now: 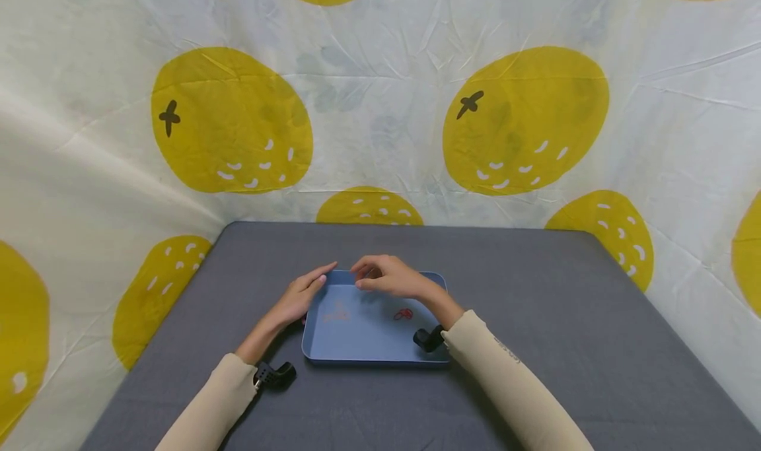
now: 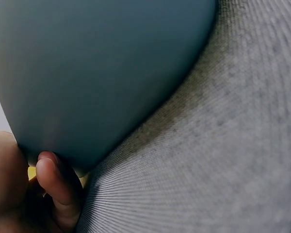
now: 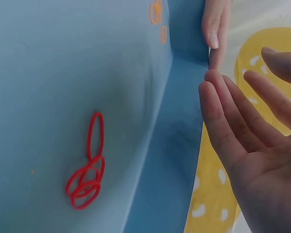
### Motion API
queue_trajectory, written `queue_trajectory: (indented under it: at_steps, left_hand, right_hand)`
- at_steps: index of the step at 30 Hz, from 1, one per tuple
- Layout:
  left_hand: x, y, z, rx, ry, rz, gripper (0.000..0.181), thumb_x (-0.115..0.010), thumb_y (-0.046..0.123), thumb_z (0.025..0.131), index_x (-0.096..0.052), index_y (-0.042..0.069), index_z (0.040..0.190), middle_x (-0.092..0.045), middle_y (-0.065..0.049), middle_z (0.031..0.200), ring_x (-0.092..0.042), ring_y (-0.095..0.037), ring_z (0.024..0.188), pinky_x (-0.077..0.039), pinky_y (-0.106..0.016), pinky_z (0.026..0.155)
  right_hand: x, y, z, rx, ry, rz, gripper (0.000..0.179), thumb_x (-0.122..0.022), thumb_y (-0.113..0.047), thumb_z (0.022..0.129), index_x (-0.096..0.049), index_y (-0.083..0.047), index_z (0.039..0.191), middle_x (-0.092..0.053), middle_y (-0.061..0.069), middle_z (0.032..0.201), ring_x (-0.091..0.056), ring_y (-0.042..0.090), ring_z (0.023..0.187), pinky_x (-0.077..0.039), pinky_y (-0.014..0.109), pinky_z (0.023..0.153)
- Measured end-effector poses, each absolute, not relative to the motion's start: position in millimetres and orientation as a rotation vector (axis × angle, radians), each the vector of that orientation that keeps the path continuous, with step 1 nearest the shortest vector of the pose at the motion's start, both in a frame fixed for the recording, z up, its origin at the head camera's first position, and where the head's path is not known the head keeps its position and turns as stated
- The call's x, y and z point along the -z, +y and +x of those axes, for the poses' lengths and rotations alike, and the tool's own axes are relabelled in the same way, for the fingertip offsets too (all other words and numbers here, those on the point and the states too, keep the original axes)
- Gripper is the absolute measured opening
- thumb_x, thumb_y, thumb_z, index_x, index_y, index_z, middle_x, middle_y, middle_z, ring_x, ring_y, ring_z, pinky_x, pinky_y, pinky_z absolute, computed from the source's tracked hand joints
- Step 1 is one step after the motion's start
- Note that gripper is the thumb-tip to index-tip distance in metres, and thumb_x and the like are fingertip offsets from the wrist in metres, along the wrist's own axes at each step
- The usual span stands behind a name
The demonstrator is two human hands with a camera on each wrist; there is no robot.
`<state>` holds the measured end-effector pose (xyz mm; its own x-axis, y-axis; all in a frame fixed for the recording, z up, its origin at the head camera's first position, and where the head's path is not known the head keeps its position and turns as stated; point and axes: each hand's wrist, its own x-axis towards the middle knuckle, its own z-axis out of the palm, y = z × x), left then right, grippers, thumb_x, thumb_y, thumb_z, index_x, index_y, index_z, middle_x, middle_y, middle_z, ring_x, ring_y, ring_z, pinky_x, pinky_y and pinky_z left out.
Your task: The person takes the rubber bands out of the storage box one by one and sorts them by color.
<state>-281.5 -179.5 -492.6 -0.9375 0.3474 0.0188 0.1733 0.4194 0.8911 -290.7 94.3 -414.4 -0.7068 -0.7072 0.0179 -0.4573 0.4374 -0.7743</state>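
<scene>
Though thin, bright red bands (image 3: 92, 159) on smooth blue tray (image 1: 368, 339).

A wide grey cloth-topped table (image 1: 565, 292) with a shallow blue four-sided tray (image 1: 368, 343) on it.
The cloth (image 2: 208, 145) has thin ridges close up, and the table's far corners are round. The smooth tray sits near the middle, with low sides and round corners of its own.

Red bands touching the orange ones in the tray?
Apart. The head view shows bare tray floor between the red bands and the orange bands.
</scene>
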Motion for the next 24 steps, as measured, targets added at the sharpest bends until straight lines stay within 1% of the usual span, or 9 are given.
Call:
queue_trajectory:
  at_steps: [4,10,13,17,18,19,21,23,24]
  left_hand:
    - [493,-180,-282,-1.529,2.502,0.472,0.047,-0.039,0.040,0.113,-0.045,0.028,0.158,-0.050,-0.022,0.153,-0.044,-0.014,0.036,-0.045,-0.036,0.038]
    - [492,-180,-282,-1.531,2.501,0.487,0.047,-0.039,0.039,0.113,-0.045,0.027,0.158,-0.049,-0.023,0.154,-0.044,-0.015,0.036,-0.045,-0.036,0.039]
    - [492,-179,-282,-1.536,2.500,0.491,0.047,-0.040,0.038,0.113,-0.046,0.026,0.158,-0.050,-0.023,0.153,-0.044,-0.016,0.036,-0.045,-0.037,0.040]
    - [493,-180,-282,-1.527,2.498,0.489,0.048,-0.039,0.039,0.113,-0.045,0.026,0.159,-0.048,-0.021,0.156,-0.043,-0.016,0.038,-0.045,-0.037,0.041]
    - [493,-180,-282,-1.516,2.508,0.488,0.048,-0.039,0.040,0.113,-0.045,0.026,0.159,-0.047,-0.020,0.157,-0.047,-0.014,0.044,-0.046,-0.034,0.045]
    - [493,-180,-282,-1.509,2.514,0.486,0.048,-0.038,0.041,0.113,-0.044,0.026,0.159,-0.046,-0.019,0.158,-0.049,-0.016,0.046,-0.046,-0.034,0.046]
    - [493,-180,-282,-1.494,2.529,0.498,0.049,-0.038,0.041,0.113,-0.044,0.025,0.159,-0.043,-0.019,0.161,-0.050,-0.026,0.048,-0.046,-0.034,0.047]
    - [493,-180,-281,-1.481,2.556,0.512,0.049,-0.038,0.040,0.113,-0.044,0.023,0.159,-0.043,-0.019,0.161,-0.062,-0.032,0.068,-0.050,-0.034,0.055]
    - [493,-180,-281,-1.480,2.566,0.519,0.049,-0.038,0.039,0.113,-0.045,0.022,0.159,-0.044,-0.019,0.161,-0.065,-0.035,0.082,-0.052,-0.035,0.063]
  right_hand:
    - [416,90,-292,1.125,2.378,-1.006,0.038,-0.064,-0.022,0.104,-0.064,-0.003,0.136,-0.072,0.012,0.125,-0.072,0.028,0.107,-0.057,0.034,0.091]
    - [425,84,-296,1.093,2.387,-0.997,0.036,-0.066,-0.019,0.102,-0.065,-0.001,0.133,-0.072,0.013,0.125,-0.073,0.025,0.100,-0.058,0.028,0.085]
    - [429,79,-298,1.098,2.372,-0.993,0.035,-0.067,-0.017,0.102,-0.066,0.000,0.132,-0.072,0.016,0.125,-0.074,0.028,0.099,-0.057,0.026,0.082]
    - [433,72,-301,1.084,2.357,-1.020,0.032,-0.066,-0.015,0.102,-0.067,0.001,0.130,-0.072,0.017,0.124,-0.074,0.027,0.097,-0.057,0.025,0.079]
    - [434,71,-301,1.072,2.363,-1.030,0.031,-0.066,-0.015,0.102,-0.068,0.001,0.129,-0.073,0.016,0.123,-0.074,0.025,0.098,-0.057,0.025,0.080]
    - [435,69,-302,1.058,2.371,-1.039,0.030,-0.066,-0.015,0.102,-0.069,0.000,0.127,-0.074,0.015,0.122,-0.074,0.024,0.099,-0.057,0.025,0.080]
    - [437,65,-303,1.021,2.394,-1.050,0.028,-0.068,-0.014,0.101,-0.071,-0.002,0.125,-0.075,0.012,0.120,-0.073,0.021,0.101,-0.057,0.024,0.082]
    - [439,61,-303,0.991,2.413,-1.062,0.026,-0.069,-0.013,0.099,-0.073,-0.003,0.123,-0.076,0.010,0.119,-0.073,0.020,0.104,-0.058,0.024,0.085]
    - [440,59,-303,0.983,2.421,-1.064,0.025,-0.070,-0.013,0.099,-0.074,-0.003,0.122,-0.076,0.010,0.118,-0.073,0.020,0.105,-0.058,0.025,0.085]
